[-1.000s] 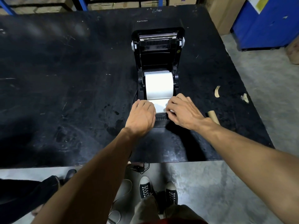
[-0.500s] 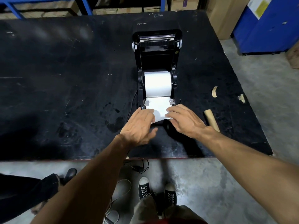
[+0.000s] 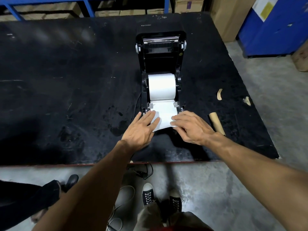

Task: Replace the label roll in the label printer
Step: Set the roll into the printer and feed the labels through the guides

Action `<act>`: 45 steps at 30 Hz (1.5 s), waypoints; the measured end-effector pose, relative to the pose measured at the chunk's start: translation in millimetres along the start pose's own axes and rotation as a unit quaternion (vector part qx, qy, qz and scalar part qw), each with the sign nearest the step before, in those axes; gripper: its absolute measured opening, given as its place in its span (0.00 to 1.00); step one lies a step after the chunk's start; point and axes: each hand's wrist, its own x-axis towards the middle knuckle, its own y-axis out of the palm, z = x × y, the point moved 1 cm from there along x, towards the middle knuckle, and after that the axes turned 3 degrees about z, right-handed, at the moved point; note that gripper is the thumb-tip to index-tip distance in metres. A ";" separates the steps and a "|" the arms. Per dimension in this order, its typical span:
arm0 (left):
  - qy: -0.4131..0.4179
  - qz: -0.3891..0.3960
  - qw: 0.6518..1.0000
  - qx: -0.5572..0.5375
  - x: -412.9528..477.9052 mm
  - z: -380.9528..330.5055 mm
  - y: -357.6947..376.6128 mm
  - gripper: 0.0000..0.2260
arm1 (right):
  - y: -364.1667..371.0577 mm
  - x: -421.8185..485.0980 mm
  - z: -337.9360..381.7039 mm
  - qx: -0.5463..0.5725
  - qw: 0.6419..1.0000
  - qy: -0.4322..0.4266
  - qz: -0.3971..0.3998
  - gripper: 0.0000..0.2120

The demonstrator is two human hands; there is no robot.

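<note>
A black label printer (image 3: 160, 64) stands on the black table (image 3: 66, 80) with its lid raised toward the far side. A white label roll (image 3: 162, 88) sits in its bay. The loose end of the label strip (image 3: 164, 116) runs out over the printer's front edge. My left hand (image 3: 141, 129) lies on the strip's left corner with fingers spread flat. My right hand (image 3: 191, 126) pinches the strip's right corner between thumb and fingers. An empty brown cardboard core (image 3: 216, 123) lies on the table just right of my right hand.
Two torn cardboard scraps (image 3: 219, 94) lie right of the printer. A cable (image 3: 143, 170) hangs below the table's near edge. Blue shelving with boxes (image 3: 50, 10) stands behind, a blue bin (image 3: 275, 27) at the right. Another person's leg and shoe (image 3: 50, 189) are at lower left.
Both hands have drawn back toward me from the printer's front, pulling the label strip farther out. The left hand's fingers have spread flat.
</note>
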 end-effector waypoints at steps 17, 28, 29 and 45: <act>0.015 -0.053 0.995 -0.086 9.9 1.5 -34.3 0.12 | -4.4 25.8 -2.8 0.016 0.989 0.116 0.090 0.12; -0.058 -0.016 0.998 -0.018 35.2 8.5 -26.2 0.08 | -10.2 38.4 0.2 0.032 0.975 0.189 0.115 0.07; -0.058 -0.018 0.998 -0.018 35.0 8.2 -26.5 0.08 | -10.1 39.6 -0.3 0.033 0.974 0.192 0.119 0.08; -0.084 -0.007 0.996 0.004 29.1 -4.3 -26.5 0.11 | -15.0 34.9 -3.9 0.057 0.977 0.167 0.124 0.05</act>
